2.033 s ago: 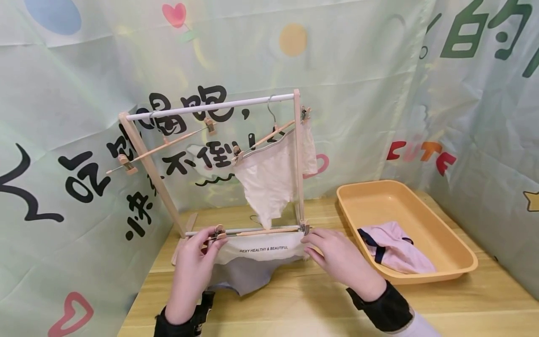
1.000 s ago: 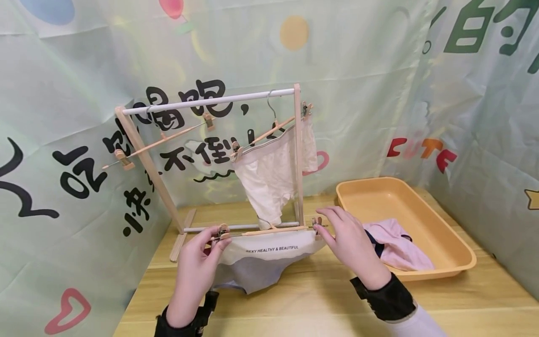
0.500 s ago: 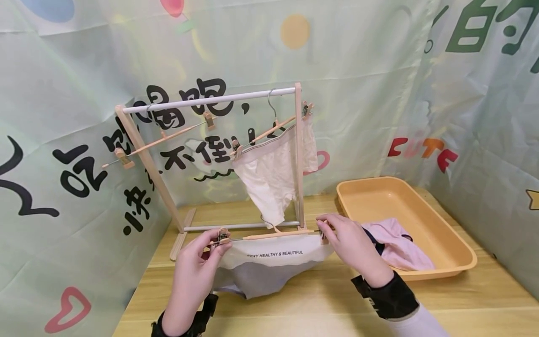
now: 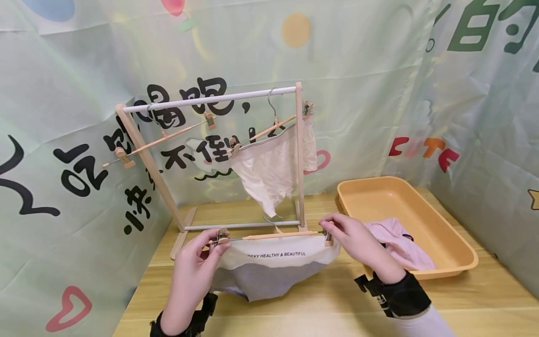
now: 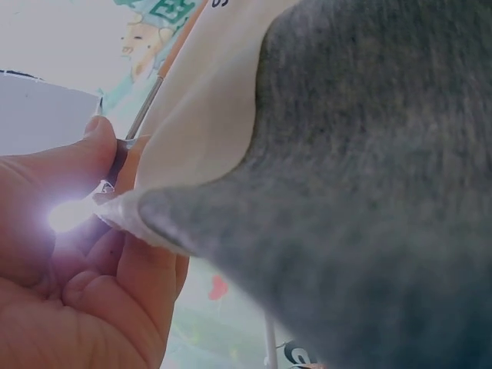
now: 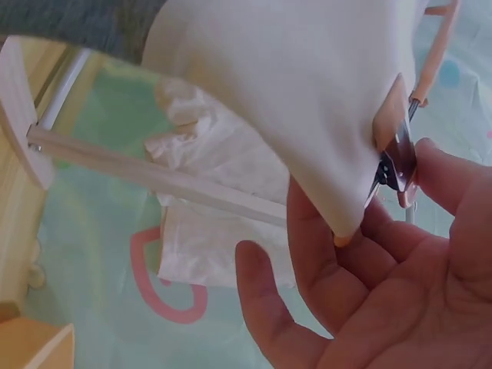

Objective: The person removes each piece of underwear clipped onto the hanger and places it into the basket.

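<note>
White garment (image 4: 269,164) done: clipped up, hanging from rack (image 4: 210,99). Grey-and-white briefs (image 4: 273,276) in front of rack, seemingly clipped at both ends of front hanger (image 4: 278,235); hanger not yet on rack. Left hand (image 4: 195,264) fingers clamped on left clip (image 4: 222,238); right hand (image 4: 355,238) fingers pinch right clip (image 4: 328,238). Apparently remaining: pink garment (image 4: 397,245), loose in tub (image 4: 391,199) right of rack; bare hanger (image 4: 168,136) on rack.

1. We've got creased, pale green fabric sheets (image 4: 349,121) for walls.
2. Ours carry chunky black Chinese characters (image 4: 96,175) and red-and-orange "CUTE" lettering (image 4: 432,148).
3. We're looking at a light yellow wood-grain table (image 4: 303,309).
</note>
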